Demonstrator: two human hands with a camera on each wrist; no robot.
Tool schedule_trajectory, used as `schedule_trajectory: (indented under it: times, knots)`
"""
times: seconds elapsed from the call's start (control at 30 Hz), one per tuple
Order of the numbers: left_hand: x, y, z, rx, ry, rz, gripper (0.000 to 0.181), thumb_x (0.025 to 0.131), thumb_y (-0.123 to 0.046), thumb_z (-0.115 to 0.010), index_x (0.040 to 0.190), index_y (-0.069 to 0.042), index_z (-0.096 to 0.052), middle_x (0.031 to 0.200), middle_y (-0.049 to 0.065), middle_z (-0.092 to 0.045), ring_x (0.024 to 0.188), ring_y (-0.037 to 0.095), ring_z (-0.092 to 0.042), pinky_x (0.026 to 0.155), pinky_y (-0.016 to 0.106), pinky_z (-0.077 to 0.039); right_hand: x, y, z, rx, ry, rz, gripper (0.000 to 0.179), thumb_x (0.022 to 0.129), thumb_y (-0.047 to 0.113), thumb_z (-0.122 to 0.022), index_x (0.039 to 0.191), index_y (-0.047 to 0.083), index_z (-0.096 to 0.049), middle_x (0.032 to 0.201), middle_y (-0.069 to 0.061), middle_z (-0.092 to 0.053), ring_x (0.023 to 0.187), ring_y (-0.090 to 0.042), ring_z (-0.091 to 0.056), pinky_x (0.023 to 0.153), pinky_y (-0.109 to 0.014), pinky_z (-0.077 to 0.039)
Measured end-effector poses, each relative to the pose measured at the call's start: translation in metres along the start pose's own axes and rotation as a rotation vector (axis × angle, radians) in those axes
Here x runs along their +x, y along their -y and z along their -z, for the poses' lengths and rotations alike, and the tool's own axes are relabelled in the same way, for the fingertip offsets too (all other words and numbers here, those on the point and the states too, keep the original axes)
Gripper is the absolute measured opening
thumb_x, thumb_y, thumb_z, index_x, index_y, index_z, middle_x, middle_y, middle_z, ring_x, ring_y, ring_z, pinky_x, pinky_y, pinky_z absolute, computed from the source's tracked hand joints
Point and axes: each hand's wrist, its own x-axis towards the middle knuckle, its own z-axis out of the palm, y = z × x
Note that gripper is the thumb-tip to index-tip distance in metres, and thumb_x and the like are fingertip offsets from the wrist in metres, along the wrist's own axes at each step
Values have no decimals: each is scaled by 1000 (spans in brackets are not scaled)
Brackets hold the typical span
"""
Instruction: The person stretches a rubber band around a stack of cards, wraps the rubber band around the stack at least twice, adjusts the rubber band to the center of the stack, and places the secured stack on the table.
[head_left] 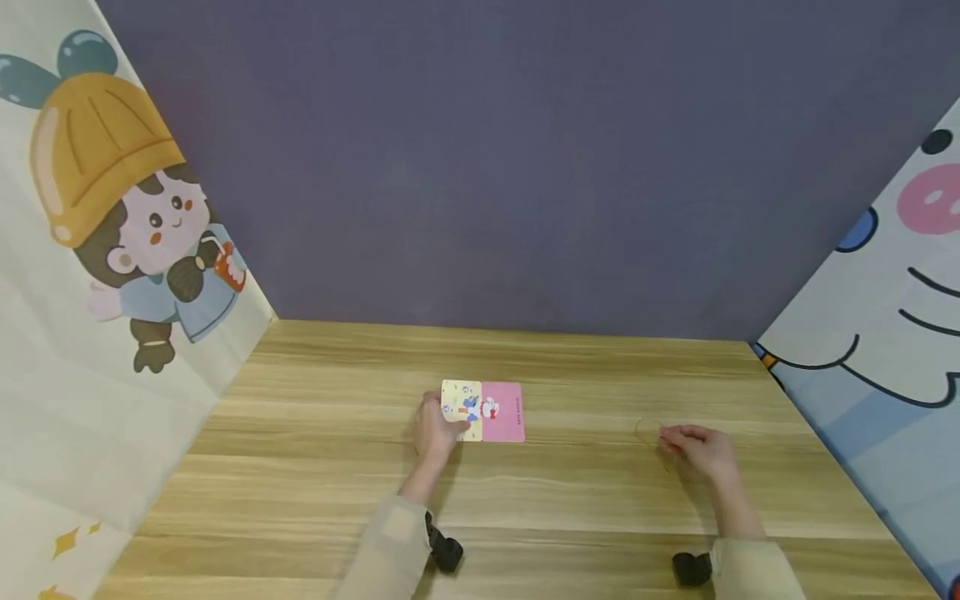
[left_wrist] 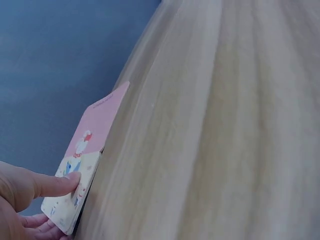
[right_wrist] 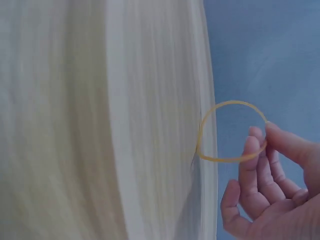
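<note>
My left hand [head_left: 435, 429] grips the cream-coloured end of a small booklet [head_left: 502, 412], thumb on top and fingers beneath. Its other half is pink with a white rabbit-like figure and small print along the edge. In the left wrist view the cream part [left_wrist: 65, 200] shows several layers at its side. Off to the right, my right hand [head_left: 705, 450] pinches a thin yellow rubber band [right_wrist: 234, 102] between thumb and fingertips. The band hangs as a loose, rounded loop, and its remaining fingers are loosely curled.
A wood-grain table [head_left: 555, 517] lies under both hands. Behind it rises a dark grey-blue panel [head_left: 480, 167]. Cartoon-printed sheets stand at the left [head_left: 45, 350] and right [head_left: 885, 317]. Each wrist wears a black camera.
</note>
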Motion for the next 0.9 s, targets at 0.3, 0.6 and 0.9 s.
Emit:
schedule_trajectory:
  times: [0.3, 0.6, 0.9]
  knots:
    - [0, 7, 1, -143, -12, -78, 71, 52, 2, -81, 114, 5, -45, 98, 19, -59, 87, 31, -56, 77, 40, -50, 6, -25, -4, 149, 1, 97, 22, 68, 25, -77, 81, 12, -65, 73, 1, -67, 67, -11, -64, 61, -23, -55]
    - [-4, 9, 4, -184, -9, -161, 83, 51, 3, -81, 124, 3, -42, 89, 16, -59, 78, 27, -54, 68, 37, -50, -5, -22, -9, 189, 45, 133, 25, 71, 29, -74, 86, 12, -63, 76, 1, -67, 67, -13, -64, 58, -23, -55]
    - [-11, 4, 9, -261, 50, -142, 85, 54, 3, -79, 129, 4, -40, 88, 15, -59, 67, 20, -54, 53, 22, -50, -1, -36, -13, 292, 78, 190, 31, 70, 29, -75, 91, 10, -63, 80, 0, -67, 70, -14, -64, 61, -23, -55]
